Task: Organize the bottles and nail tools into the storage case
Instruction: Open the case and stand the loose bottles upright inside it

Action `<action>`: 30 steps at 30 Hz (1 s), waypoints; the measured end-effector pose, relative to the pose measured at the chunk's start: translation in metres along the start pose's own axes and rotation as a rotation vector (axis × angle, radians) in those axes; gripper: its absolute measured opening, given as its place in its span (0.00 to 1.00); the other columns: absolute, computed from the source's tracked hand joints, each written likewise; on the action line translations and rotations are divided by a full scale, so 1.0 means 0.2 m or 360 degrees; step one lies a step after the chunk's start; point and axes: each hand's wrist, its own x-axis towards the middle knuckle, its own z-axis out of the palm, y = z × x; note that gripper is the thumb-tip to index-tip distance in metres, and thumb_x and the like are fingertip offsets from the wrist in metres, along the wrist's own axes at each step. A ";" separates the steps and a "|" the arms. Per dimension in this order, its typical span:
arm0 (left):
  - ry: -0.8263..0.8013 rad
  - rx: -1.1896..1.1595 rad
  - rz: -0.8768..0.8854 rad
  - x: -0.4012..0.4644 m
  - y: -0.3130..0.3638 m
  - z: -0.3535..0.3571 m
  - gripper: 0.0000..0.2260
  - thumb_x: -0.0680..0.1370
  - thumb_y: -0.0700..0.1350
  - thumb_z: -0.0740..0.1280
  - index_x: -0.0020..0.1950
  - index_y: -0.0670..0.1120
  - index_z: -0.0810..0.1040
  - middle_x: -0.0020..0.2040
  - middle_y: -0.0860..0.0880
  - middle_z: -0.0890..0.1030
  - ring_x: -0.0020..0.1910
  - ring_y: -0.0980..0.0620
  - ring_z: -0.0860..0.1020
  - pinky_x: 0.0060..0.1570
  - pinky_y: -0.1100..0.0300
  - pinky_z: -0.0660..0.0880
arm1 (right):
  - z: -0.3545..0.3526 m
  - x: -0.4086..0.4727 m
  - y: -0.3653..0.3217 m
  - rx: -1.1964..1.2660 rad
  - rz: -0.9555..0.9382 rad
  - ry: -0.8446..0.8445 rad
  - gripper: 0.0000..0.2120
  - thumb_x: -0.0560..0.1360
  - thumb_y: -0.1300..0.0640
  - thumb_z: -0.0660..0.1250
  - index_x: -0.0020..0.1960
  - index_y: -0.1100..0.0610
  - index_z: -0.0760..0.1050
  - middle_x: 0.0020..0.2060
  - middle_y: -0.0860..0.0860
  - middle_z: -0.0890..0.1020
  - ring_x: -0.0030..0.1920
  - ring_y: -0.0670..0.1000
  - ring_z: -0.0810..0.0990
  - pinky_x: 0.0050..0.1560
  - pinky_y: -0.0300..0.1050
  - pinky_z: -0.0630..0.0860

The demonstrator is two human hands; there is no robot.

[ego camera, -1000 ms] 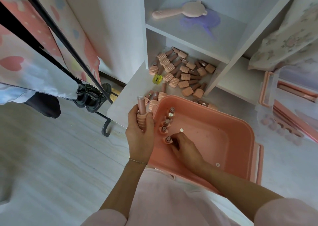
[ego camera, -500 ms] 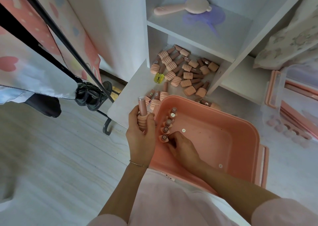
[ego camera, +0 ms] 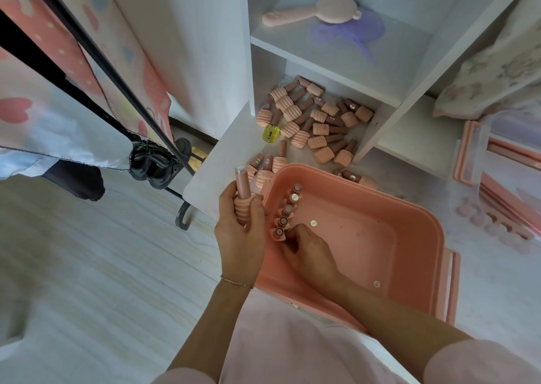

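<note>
Gripping an upright bottle (ribbed cap down), left hand; right hand pinches a case bottle.

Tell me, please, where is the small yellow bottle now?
In the head view, the yellow bottle stands on the lowest white shelf, at the left edge of the pink bottle pile, beyond the pink storage case.

Soft, even daylight fills the scene, brightest on the white shelf at the top. Shadows are faint and diffuse. Wide-angle distortion bends lines near the edges. The right edge looks hazy and washed out; the centre is sharp.
</note>
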 end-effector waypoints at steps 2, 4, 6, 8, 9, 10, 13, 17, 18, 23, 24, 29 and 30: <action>0.0002 0.0010 0.0007 0.00 0.00 0.00 0.11 0.74 0.48 0.63 0.57 0.53 0.70 0.39 0.58 0.80 0.35 0.59 0.80 0.37 0.74 0.71 | 0.00 0.00 0.00 -0.0003 0.0004 -0.0004 0.08 0.74 0.55 0.65 0.44 0.61 0.71 0.41 0.55 0.78 0.42 0.57 0.77 0.41 0.48 0.70; 0.0002 0.0005 0.0005 0.00 0.00 0.00 0.11 0.75 0.47 0.63 0.56 0.53 0.70 0.38 0.58 0.80 0.35 0.59 0.80 0.36 0.74 0.72 | 0.00 0.00 0.00 -0.0004 -0.0001 -0.0016 0.08 0.74 0.55 0.65 0.45 0.61 0.72 0.42 0.55 0.78 0.43 0.57 0.77 0.41 0.48 0.69; 0.0002 -0.0010 0.0000 0.00 0.00 0.00 0.11 0.75 0.47 0.63 0.56 0.53 0.70 0.38 0.57 0.80 0.35 0.57 0.80 0.37 0.71 0.74 | 0.00 0.00 0.00 0.0004 -0.0012 -0.0028 0.08 0.74 0.56 0.65 0.46 0.62 0.72 0.43 0.56 0.78 0.43 0.57 0.76 0.42 0.48 0.69; 0.0010 -0.0018 -0.0005 0.00 0.00 0.00 0.11 0.74 0.49 0.63 0.56 0.54 0.70 0.38 0.56 0.80 0.35 0.56 0.80 0.37 0.70 0.74 | -0.01 0.00 0.00 0.0032 -0.0015 -0.0031 0.08 0.74 0.57 0.65 0.46 0.62 0.72 0.43 0.57 0.78 0.43 0.57 0.76 0.42 0.47 0.68; 0.0013 -0.0022 -0.0004 0.00 0.00 0.00 0.11 0.73 0.49 0.63 0.55 0.55 0.70 0.38 0.56 0.80 0.35 0.55 0.80 0.37 0.70 0.75 | -0.01 0.00 0.00 0.0045 -0.0014 -0.0036 0.08 0.74 0.57 0.65 0.46 0.62 0.72 0.43 0.57 0.78 0.43 0.57 0.76 0.42 0.46 0.68; 0.0012 -0.0025 -0.0002 0.00 0.01 0.00 0.10 0.73 0.49 0.63 0.54 0.58 0.70 0.37 0.57 0.80 0.34 0.56 0.80 0.37 0.69 0.75 | -0.01 0.00 0.00 0.0051 -0.0012 -0.0049 0.08 0.74 0.57 0.65 0.45 0.62 0.71 0.43 0.57 0.77 0.43 0.57 0.76 0.42 0.45 0.67; 0.0007 -0.0015 0.0003 0.01 0.01 0.00 0.10 0.73 0.50 0.63 0.52 0.62 0.69 0.36 0.59 0.80 0.34 0.57 0.80 0.36 0.69 0.75 | -0.01 0.00 0.01 0.0054 -0.0038 -0.0082 0.08 0.74 0.58 0.66 0.44 0.63 0.71 0.43 0.57 0.77 0.43 0.57 0.76 0.42 0.44 0.67; 0.0005 -0.0042 -0.0007 0.00 0.01 0.00 0.11 0.73 0.50 0.63 0.55 0.55 0.71 0.38 0.56 0.80 0.35 0.54 0.80 0.37 0.67 0.76 | -0.02 -0.01 0.02 0.0078 -0.0059 -0.0100 0.07 0.73 0.59 0.66 0.44 0.63 0.70 0.42 0.57 0.77 0.42 0.57 0.75 0.41 0.42 0.66; 0.0002 -0.0050 -0.0007 0.00 0.01 0.00 0.11 0.73 0.50 0.63 0.56 0.54 0.71 0.38 0.55 0.80 0.35 0.54 0.80 0.36 0.68 0.75 | -0.03 -0.01 0.02 0.0092 -0.0054 -0.0110 0.07 0.73 0.59 0.66 0.44 0.62 0.70 0.42 0.56 0.76 0.42 0.56 0.75 0.41 0.42 0.66; -0.0140 -0.0102 -0.0024 0.00 0.01 -0.01 0.13 0.74 0.47 0.66 0.55 0.58 0.70 0.43 0.56 0.82 0.40 0.55 0.81 0.41 0.67 0.76 | -0.13 -0.04 0.02 0.0153 -0.0060 -0.0107 0.05 0.73 0.57 0.66 0.46 0.58 0.72 0.40 0.51 0.78 0.39 0.50 0.75 0.44 0.45 0.73; -0.0196 -0.0105 -0.0010 0.00 0.01 -0.02 0.15 0.74 0.44 0.68 0.54 0.60 0.69 0.43 0.57 0.82 0.41 0.58 0.81 0.41 0.69 0.75 | -0.17 -0.04 0.01 0.0219 -0.0068 -0.0067 0.03 0.73 0.57 0.66 0.45 0.56 0.73 0.39 0.49 0.78 0.38 0.47 0.75 0.43 0.42 0.73; -0.0413 0.0096 0.0195 0.01 0.03 -0.05 0.16 0.71 0.43 0.71 0.47 0.63 0.72 0.44 0.67 0.79 0.43 0.68 0.77 0.40 0.77 0.70 | -0.37 -0.02 -0.15 0.0637 -0.0099 0.0083 0.11 0.74 0.60 0.67 0.43 0.42 0.73 0.35 0.41 0.79 0.35 0.39 0.76 0.38 0.34 0.72; -0.0444 0.0133 0.0255 0.01 0.04 -0.06 0.16 0.70 0.43 0.71 0.48 0.63 0.72 0.45 0.66 0.79 0.45 0.68 0.76 0.42 0.77 0.69 | -0.39 -0.02 -0.18 0.0711 -0.0087 0.0074 0.11 0.74 0.59 0.67 0.44 0.42 0.73 0.36 0.42 0.79 0.35 0.40 0.76 0.39 0.37 0.74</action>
